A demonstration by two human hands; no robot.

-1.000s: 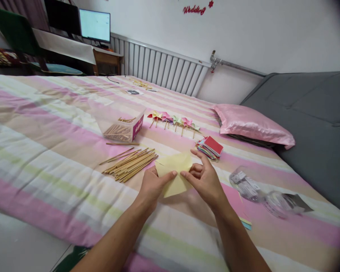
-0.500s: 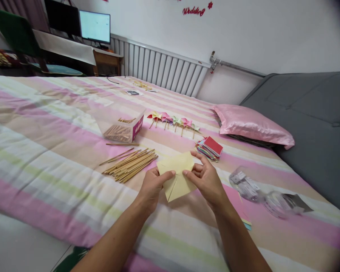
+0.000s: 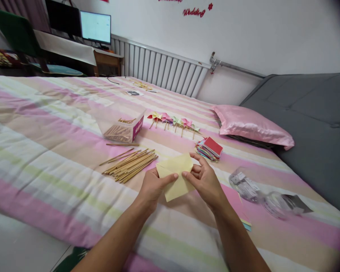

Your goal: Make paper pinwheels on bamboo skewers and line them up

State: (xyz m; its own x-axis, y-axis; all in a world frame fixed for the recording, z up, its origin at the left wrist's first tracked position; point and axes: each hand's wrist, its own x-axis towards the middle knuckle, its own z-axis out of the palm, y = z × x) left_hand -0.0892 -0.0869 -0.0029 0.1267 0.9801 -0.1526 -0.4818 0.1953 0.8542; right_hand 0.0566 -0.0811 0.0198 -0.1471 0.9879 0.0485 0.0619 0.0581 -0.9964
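A pale yellow square of paper [image 3: 177, 188] is held up in front of me, over the striped bedspread. My left hand [image 3: 152, 186] pinches its left side, thumb lying on top and fingers tucked behind. On the right side, my right hand [image 3: 203, 176] grips it the same way, with its index finger reaching up along the edge. The two thumb tips nearly meet near the paper's middle. Left of the paper lies a bundle of thin wooden sticks [image 3: 132, 164]. Beyond my right hand sits a stack of coloured paper squares [image 3: 211, 148], red on top.
A clear plastic box [image 3: 121, 124] with sticks stands behind the bundle. Paper pinwheels [image 3: 175, 121] lie in a row farther back. Pink paper sheets [image 3: 234, 202] are beside my right forearm, with clear plastic packs [image 3: 245, 185] to the right. A pink pillow [image 3: 252, 124] rests near the headboard.
My thumbs have shifted slightly on the yellow paper, and the paper has tilted a little. The slit visible below my thumbs earlier no longer shows. Everything else stays in place.
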